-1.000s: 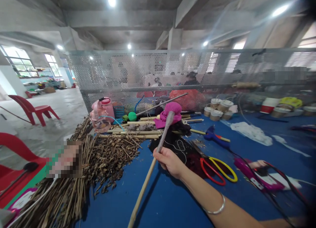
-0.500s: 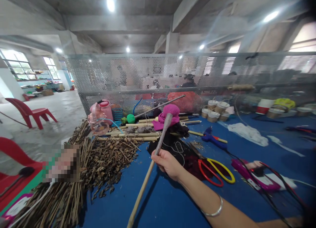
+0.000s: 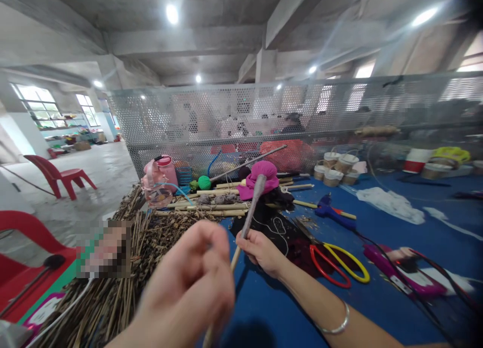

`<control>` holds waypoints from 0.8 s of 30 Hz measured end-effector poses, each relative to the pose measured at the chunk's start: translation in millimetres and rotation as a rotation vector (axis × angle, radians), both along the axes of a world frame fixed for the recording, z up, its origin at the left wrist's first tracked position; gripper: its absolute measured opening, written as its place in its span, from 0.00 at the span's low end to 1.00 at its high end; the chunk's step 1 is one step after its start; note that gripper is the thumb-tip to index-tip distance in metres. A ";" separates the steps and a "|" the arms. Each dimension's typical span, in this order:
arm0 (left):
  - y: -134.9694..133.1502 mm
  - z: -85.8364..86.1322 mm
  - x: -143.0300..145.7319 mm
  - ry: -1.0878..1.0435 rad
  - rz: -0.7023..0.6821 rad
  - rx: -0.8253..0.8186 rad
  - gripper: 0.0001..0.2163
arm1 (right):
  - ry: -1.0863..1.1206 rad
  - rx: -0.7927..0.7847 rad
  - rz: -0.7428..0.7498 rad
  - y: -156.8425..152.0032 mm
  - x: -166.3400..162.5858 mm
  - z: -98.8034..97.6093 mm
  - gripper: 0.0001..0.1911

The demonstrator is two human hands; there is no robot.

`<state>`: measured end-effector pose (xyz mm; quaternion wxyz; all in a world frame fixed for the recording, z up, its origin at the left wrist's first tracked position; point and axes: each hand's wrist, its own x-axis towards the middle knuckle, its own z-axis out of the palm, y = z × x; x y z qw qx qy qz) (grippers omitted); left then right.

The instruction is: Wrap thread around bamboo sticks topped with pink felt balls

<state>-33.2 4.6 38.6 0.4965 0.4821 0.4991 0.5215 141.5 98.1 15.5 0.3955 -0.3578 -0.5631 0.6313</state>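
Observation:
My right hand (image 3: 264, 252) is closed round a slim wooden stick (image 3: 234, 261), its upper end covered in grey wrapping (image 3: 253, 207) that widens to a knob. The stick leans up and away from me, over the blue table. My left hand (image 3: 192, 282) is close to the camera, in front of the stick's lower part. Its fingers are curled in and a little blurred; whether anything is between them is hidden. Behind the stick's tip lies a bundle of magenta cloth (image 3: 268, 173). Scissors (image 3: 328, 267) with red and yellow handles lie beside my right forearm, on dark cloth (image 3: 266, 225).
Dried plant stalks (image 3: 113, 292) are heaped at left. A pink jug (image 3: 158, 187), a green yarn ball (image 3: 204, 182) and several bare sticks (image 3: 226, 207) are further back. A blue glue gun (image 3: 330, 209), its cable, a purple power strip (image 3: 400, 272) and cups (image 3: 332, 178) stand right.
My left hand has come into view from below, up to the stick's lower part. My right hand keeps its grip on the stick. The whole view has shifted slightly.

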 end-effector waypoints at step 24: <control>54.4 -31.9 38.2 -0.106 -0.371 -0.146 0.20 | 0.107 -0.040 0.144 6.1 3.8 -5.9 0.19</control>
